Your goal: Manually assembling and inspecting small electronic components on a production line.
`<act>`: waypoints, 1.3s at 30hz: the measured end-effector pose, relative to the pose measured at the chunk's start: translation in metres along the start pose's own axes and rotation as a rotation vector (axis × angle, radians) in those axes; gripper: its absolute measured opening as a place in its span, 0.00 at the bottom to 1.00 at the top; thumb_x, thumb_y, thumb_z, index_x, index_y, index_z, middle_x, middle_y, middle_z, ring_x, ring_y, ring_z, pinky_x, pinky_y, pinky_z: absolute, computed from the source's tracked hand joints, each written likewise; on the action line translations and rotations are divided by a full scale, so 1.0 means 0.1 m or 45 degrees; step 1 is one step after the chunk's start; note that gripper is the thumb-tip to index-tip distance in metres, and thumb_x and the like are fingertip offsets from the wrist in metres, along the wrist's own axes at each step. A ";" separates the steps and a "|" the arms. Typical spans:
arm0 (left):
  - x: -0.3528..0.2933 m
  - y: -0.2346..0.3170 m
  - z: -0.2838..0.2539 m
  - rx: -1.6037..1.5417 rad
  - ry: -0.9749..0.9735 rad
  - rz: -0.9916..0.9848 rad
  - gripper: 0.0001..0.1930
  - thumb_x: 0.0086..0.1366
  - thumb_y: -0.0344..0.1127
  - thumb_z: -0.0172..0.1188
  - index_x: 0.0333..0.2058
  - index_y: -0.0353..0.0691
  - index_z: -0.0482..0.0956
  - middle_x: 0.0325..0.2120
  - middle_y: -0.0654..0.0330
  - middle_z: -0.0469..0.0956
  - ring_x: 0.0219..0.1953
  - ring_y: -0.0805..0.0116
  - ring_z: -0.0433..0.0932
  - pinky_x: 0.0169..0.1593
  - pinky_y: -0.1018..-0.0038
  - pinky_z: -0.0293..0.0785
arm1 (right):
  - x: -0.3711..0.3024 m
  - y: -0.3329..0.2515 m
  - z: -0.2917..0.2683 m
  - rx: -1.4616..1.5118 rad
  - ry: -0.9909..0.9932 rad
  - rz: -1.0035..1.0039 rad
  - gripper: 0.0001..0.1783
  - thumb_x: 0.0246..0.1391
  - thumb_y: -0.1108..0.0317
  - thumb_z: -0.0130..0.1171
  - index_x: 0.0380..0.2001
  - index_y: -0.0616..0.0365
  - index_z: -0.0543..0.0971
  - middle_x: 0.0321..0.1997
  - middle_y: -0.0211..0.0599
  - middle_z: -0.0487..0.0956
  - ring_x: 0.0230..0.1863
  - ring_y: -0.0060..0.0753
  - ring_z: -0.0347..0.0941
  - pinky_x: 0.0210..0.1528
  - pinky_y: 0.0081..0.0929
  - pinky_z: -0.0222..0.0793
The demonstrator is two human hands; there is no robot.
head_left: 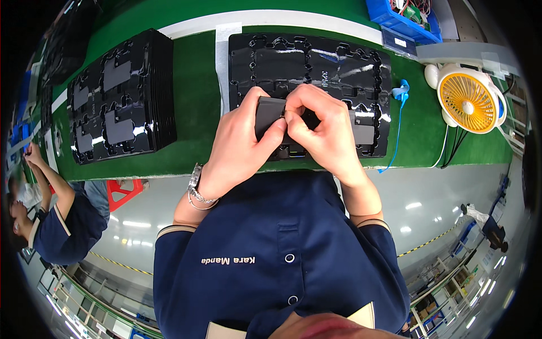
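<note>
My left hand (pixel 243 138) is closed on a flat dark grey rectangular piece (pixel 268 113), thumb on its face and fingers behind it. At the piece's right edge, my right hand (pixel 324 127) is closed in a pinch. Whatever lies between its thumb and forefinger is too small to make out. Both hands are over a shiny black moulded plastic tray (pixel 271 62) on the green bench. Another grey flat piece (pixel 363 134) sits in the tray's lower right, partly beside my right wrist.
To the left stands a stack of black trays (pixel 93 110) with several grey flat pieces on top. A white and yellow fan (pixel 467 104), a blue wrist-strap cord (pixel 400 121) and a blue bin (pixel 403 17) of wires are on the right. A co-worker (pixel 65 226) works at far left.
</note>
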State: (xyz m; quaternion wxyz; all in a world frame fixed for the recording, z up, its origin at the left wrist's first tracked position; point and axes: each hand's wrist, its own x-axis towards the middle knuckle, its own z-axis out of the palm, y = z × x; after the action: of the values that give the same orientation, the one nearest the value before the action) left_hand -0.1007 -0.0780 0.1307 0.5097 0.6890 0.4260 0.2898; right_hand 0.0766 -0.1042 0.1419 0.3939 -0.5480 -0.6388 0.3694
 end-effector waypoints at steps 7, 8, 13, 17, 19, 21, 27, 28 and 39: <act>0.00 0.01 -0.03 -0.152 0.043 -0.078 0.12 0.67 0.33 0.60 0.40 0.34 0.68 0.24 0.54 0.79 0.25 0.61 0.85 0.28 0.71 0.78 | -0.01 0.00 -0.01 0.404 -0.051 0.305 0.06 0.61 0.72 0.62 0.34 0.64 0.77 0.35 0.27 0.77 0.37 0.16 0.72 0.42 0.19 0.69; 0.01 0.03 -0.03 -0.149 0.041 -0.066 0.11 0.67 0.33 0.59 0.40 0.33 0.68 0.24 0.54 0.79 0.25 0.62 0.85 0.27 0.71 0.78 | -0.02 0.02 -0.01 0.460 -0.056 0.314 0.06 0.61 0.72 0.62 0.34 0.64 0.77 0.36 0.27 0.77 0.37 0.16 0.72 0.42 0.19 0.69; 0.00 0.02 -0.02 -0.253 0.050 -0.085 0.11 0.67 0.33 0.59 0.40 0.33 0.67 0.24 0.56 0.79 0.25 0.65 0.84 0.27 0.73 0.79 | -0.02 0.02 0.01 0.629 -0.047 0.364 0.04 0.60 0.74 0.62 0.35 0.64 0.79 0.36 0.27 0.78 0.37 0.16 0.73 0.43 0.19 0.70; 0.01 0.04 -0.02 -0.339 0.020 -0.108 0.10 0.68 0.33 0.58 0.39 0.34 0.68 0.23 0.57 0.78 0.23 0.68 0.82 0.27 0.74 0.78 | -0.02 0.06 0.04 0.751 -0.023 0.303 0.05 0.60 0.73 0.63 0.35 0.64 0.81 0.33 0.26 0.79 0.35 0.16 0.75 0.40 0.20 0.72; 0.01 0.03 -0.04 -0.309 -0.010 -0.101 0.10 0.68 0.33 0.57 0.39 0.34 0.68 0.23 0.58 0.77 0.22 0.70 0.81 0.26 0.75 0.77 | -0.01 0.09 0.05 0.859 -0.028 0.298 0.05 0.59 0.73 0.63 0.34 0.65 0.81 0.33 0.27 0.80 0.36 0.17 0.76 0.40 0.20 0.73; 0.01 0.03 -0.06 -0.224 -0.042 -0.065 0.09 0.68 0.33 0.57 0.39 0.35 0.68 0.23 0.59 0.77 0.22 0.72 0.80 0.25 0.76 0.76 | 0.00 0.12 0.07 0.997 -0.034 0.330 0.05 0.59 0.73 0.64 0.34 0.65 0.82 0.33 0.27 0.80 0.36 0.17 0.76 0.41 0.21 0.74; 0.04 0.05 -0.03 -0.369 0.023 -0.184 0.11 0.67 0.35 0.60 0.40 0.36 0.68 0.23 0.59 0.77 0.18 0.68 0.78 0.25 0.72 0.73 | 0.00 0.08 0.05 0.934 0.004 0.404 0.06 0.60 0.71 0.63 0.37 0.62 0.81 0.30 0.24 0.80 0.33 0.17 0.74 0.37 0.20 0.71; 0.04 0.05 -0.03 -0.392 0.064 -0.194 0.13 0.67 0.35 0.60 0.41 0.35 0.68 0.25 0.58 0.78 0.20 0.67 0.79 0.26 0.71 0.74 | 0.00 0.09 0.03 0.805 -0.033 0.387 0.06 0.59 0.70 0.63 0.38 0.61 0.81 0.29 0.24 0.79 0.31 0.16 0.72 0.34 0.20 0.69; -0.15 -0.14 -0.19 0.776 -0.040 0.246 0.30 0.54 0.43 0.72 0.52 0.40 0.72 0.62 0.51 0.63 0.69 0.43 0.54 0.68 0.50 0.57 | 0.35 0.23 -0.27 -0.417 0.200 0.188 0.09 0.58 0.67 0.63 0.39 0.61 0.80 0.22 0.31 0.75 0.24 0.27 0.68 0.29 0.29 0.65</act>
State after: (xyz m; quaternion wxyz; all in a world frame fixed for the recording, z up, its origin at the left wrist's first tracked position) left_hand -0.1279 -0.0811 0.1240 0.2565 0.8515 0.4180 0.1854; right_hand 0.1072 -0.0660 0.1360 0.3199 -0.6773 -0.6157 0.2447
